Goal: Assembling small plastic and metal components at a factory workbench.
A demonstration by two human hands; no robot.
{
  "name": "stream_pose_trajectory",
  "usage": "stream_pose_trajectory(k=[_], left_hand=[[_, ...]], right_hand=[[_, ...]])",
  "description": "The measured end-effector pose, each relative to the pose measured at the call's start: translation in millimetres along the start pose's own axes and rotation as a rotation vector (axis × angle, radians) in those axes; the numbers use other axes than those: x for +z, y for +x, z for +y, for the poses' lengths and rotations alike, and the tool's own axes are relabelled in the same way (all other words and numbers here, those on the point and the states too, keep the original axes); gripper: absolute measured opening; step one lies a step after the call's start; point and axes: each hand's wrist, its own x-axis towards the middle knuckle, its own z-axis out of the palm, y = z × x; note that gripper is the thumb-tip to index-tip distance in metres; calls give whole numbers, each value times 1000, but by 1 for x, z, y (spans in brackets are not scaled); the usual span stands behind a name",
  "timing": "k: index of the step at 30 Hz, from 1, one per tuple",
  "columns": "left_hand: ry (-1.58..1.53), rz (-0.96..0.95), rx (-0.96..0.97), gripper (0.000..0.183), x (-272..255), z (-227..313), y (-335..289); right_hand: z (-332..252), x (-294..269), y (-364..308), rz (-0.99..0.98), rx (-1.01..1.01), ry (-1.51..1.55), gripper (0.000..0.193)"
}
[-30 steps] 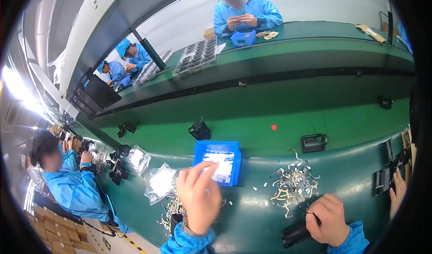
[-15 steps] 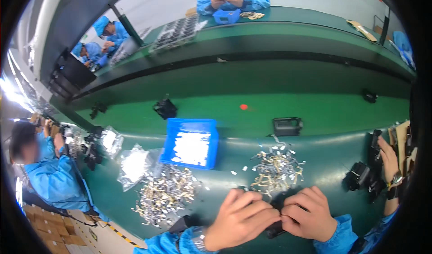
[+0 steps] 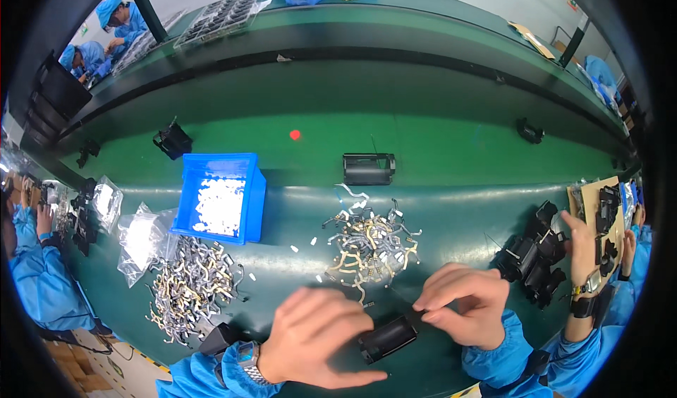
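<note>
A black plastic housing (image 3: 388, 339) lies on the green table between my two hands. My left hand (image 3: 316, 338) is open at its left side, thumb and fingers apart, with nothing in it. On the other side my right hand (image 3: 467, 305) hovers by the housing's upper right corner, thumb and forefinger closed together. Whatever they pinch, if anything, is too small to make out. Just beyond the hands is a loose pile of short flat cables (image 3: 372, 246) in silver and tan. A larger pile of similar cables (image 3: 194, 285) spreads to the left.
A blue bin (image 3: 257, 207) of small white pieces stands behind the left pile, beside clear plastic bags (image 3: 139, 239). Another black housing (image 3: 369, 169) sits farther back. Several black housings (image 3: 529, 257) cluster at right, near a co-worker's hand (image 3: 581, 250). A raised shelf (image 3: 338, 34) crosses the back.
My hands, earlier together over the black housing, have moved apart, leaving it uncovered on the table. The left hand's fingers have opened. The whole view has shifted, with the scene now farther left.
</note>
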Motion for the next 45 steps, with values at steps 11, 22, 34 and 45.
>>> stream_pose_trajectory(k=[11,22,34,45], left_hand=[[33,-238,39,64,7,-14,-11],[-4,-285,21,64,6,-19,-15],[-13,-283,15,63,7,-19,-15],[-12,-279,5,63,8,-19,-15]], right_hand=[[-11,-10,17,-614,-241,-77,15],[-7,-7,12,-707,-199,-263,21],[-3,-3,5,-616,-264,-369,17],[-8,21,-3,-583,-387,-528,27]])
